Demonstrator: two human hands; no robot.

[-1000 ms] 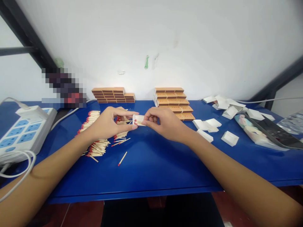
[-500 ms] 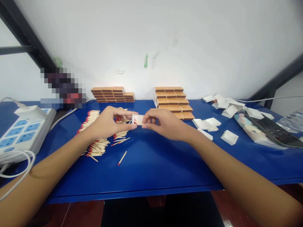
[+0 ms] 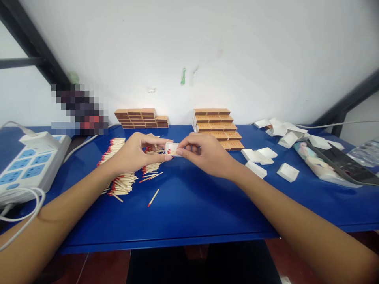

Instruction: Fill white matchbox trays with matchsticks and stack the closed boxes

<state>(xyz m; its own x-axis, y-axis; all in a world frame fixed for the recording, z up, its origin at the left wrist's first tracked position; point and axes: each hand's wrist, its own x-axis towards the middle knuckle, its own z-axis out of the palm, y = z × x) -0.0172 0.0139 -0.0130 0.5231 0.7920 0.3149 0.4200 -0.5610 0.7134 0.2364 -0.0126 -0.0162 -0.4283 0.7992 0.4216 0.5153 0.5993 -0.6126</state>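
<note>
A small white matchbox tray (image 3: 171, 146) is held up over the blue table, its open side facing me. My left hand (image 3: 139, 152) grips its left end between thumb and fingers. Inside lie a few red-tipped matches (image 3: 172, 152), heads toward the left. My right hand (image 3: 204, 152) is closed at the tray's right end, thumb and forefinger pinched on the plain ends of the matches; its other fingers are curled and partly hidden. Beneath and left of my left hand are piles of loose matches (image 3: 126, 184), partly covered by the hand and forearm.
Brown matchboxes are stacked by the wall at left (image 3: 136, 118) and in steps at right (image 3: 217, 127). White trays (image 3: 288, 172) lie scattered right, beside a plastic-wrapped phone-like item (image 3: 334, 161). A power strip (image 3: 32, 165) with cables stands left. A single match (image 3: 153, 198) lies near the front.
My right thumb has moved up from the tray's lower edge onto the matches inside. My left hand and the tray have stayed nearly still.
</note>
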